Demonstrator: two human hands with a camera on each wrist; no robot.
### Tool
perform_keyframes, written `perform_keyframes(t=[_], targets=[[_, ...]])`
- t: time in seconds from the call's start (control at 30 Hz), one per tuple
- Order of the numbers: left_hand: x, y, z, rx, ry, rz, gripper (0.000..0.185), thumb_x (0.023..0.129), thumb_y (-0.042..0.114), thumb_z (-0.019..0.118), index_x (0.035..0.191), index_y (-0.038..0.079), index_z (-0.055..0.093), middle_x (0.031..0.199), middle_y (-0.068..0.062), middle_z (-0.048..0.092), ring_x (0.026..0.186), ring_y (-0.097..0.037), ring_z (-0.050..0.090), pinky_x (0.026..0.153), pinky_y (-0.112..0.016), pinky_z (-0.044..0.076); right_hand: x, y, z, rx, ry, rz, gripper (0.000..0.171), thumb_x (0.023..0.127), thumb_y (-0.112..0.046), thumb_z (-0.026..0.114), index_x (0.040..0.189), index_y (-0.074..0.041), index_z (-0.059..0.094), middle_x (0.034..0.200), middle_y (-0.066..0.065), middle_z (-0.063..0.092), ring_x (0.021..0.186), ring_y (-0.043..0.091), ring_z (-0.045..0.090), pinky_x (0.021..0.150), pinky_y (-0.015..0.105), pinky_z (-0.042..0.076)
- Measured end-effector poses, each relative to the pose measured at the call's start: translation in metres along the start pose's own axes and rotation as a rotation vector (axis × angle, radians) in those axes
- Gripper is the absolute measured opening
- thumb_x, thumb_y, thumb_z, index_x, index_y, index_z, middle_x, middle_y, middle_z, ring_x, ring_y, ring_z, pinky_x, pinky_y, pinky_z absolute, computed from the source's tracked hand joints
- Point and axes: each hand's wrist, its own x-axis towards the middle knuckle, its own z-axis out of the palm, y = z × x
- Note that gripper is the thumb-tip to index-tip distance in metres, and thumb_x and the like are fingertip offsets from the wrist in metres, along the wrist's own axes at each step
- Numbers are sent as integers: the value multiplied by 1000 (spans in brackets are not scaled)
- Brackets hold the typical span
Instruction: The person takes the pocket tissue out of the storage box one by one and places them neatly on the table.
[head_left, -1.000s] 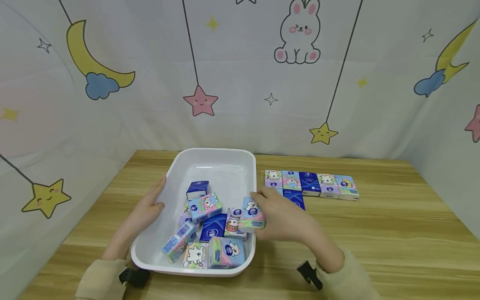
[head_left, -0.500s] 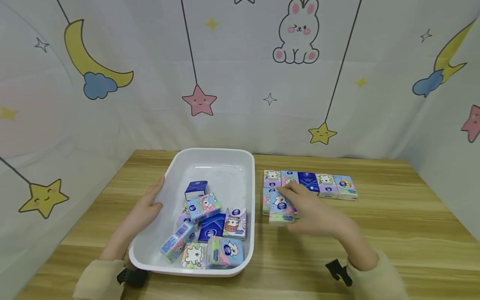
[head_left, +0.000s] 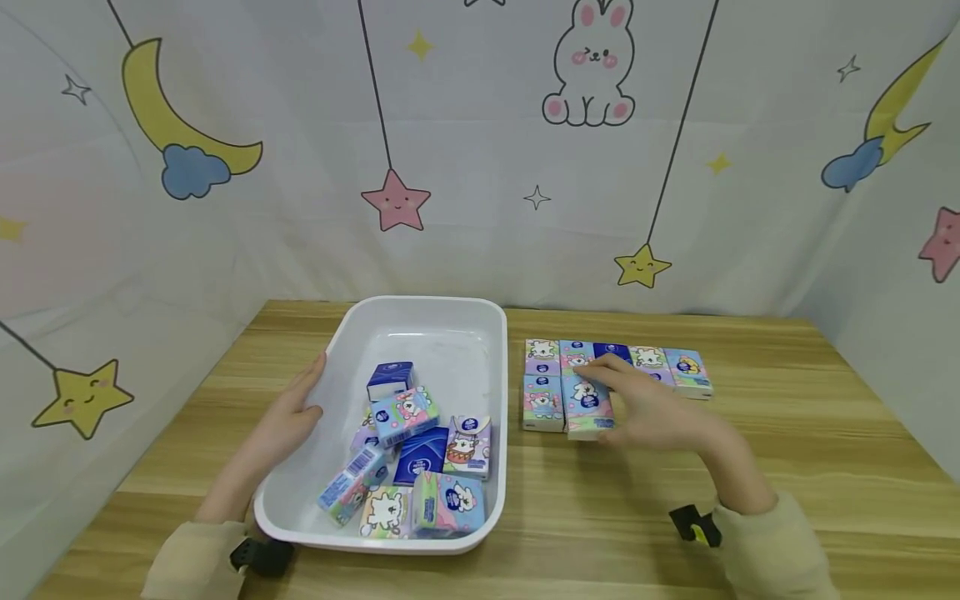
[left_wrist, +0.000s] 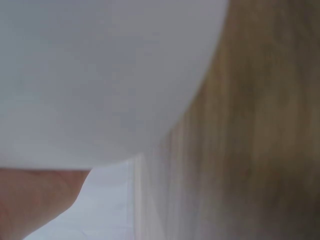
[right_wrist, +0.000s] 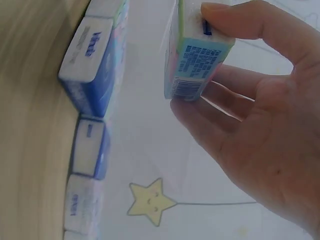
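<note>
A pocket tissue pack point(head_left: 588, 405) with a pastel cartoon print is pinched between the thumb and fingers of my right hand point(head_left: 651, 410). In the right wrist view this tissue pack point(right_wrist: 195, 65) is held up above a dark blue pack point(right_wrist: 90, 60) standing in the row. My left hand point(head_left: 288, 417) lies along the left rim of a white plastic tub point(head_left: 492, 358), fingers straight against its outer side and thumb at the edge. The left wrist view shows mostly the tub's outer wall point(left_wrist: 100, 75), with part of a finger point(left_wrist: 40, 195) beside it.
Inside the tub lie several jumbled tissue packs, among them a blue one point(head_left: 422, 457) and a rabbit-print one point(head_left: 468, 446). Right of it, tissue packs point(head_left: 688, 371) form a back row, with a pastel pack point(head_left: 542, 402) starting a front row. A printed curtain point(head_left: 480, 250) hangs behind the wooden table point(head_left: 787, 417).
My right hand has carried the tissue pack rightward from over the tub's right rim to the front row beside it. My left hand has stayed at the tub's left rim.
</note>
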Motion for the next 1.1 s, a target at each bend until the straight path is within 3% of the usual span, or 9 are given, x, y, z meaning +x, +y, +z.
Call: perform_keyframes(t=[0.13, 0.4, 0.57, 0.9, 1.0, 1.1], targets=[[1, 0, 0, -12, -1, 8, 75, 85, -8, 39, 153, 0, 6, 158, -30, 5, 142, -55, 10, 111, -70, 19, 0, 13, 0, 23, 7, 10, 79, 74, -16, 76, 145, -6, 41, 141, 13, 45, 120, 30, 53, 96, 50, 51], [1, 0, 0, -13, -1, 10, 76, 85, -8, 39, 153, 0, 6, 158, -31, 5, 141, -56, 12, 110, -70, 21, 1, 35, 3, 48, 26, 71, 80, 73, -14, 76, 144, -6, 41, 137, 15, 46, 112, 28, 51, 92, 47, 50], [1, 0, 0, -13, -6, -5, 75, 86, -7, 39, 153, 2, 6, 158, -29, 4, 142, -55, 10, 110, -70, 20, 1, 43, 3, 61, 21, 97, 80, 71, -13, 74, 143, -4, 41, 141, 21, 40, 117, 35, 49, 94, 56, 49], [1, -1, 0, -15, -9, -12, 75, 87, -7, 39, 153, 2, 6, 158, -29, 4, 142, -55, 9, 111, -70, 19, 4, 55, 7, 14, 22, 127, 80, 67, -10, 75, 139, 1, 43, 131, 21, 43, 101, 28, 48, 82, 37, 47], [1, -2, 0, -15, -10, -18, 74, 88, -7, 39, 153, 3, 5, 159, -29, 4, 142, -55, 9, 110, -70, 20, 4, 56, 8, 11, 19, 132, 79, 67, -10, 76, 138, 1, 43, 130, 20, 43, 99, 27, 48, 80, 36, 46], [2, -2, 1, -13, -12, -23, 74, 88, -6, 39, 153, 4, 5, 159, -29, 4, 142, -55, 11, 110, -69, 21, 3, 57, 8, 19, 26, 140, 79, 67, -9, 76, 138, 0, 43, 131, 20, 43, 103, 29, 49, 87, 43, 49]])
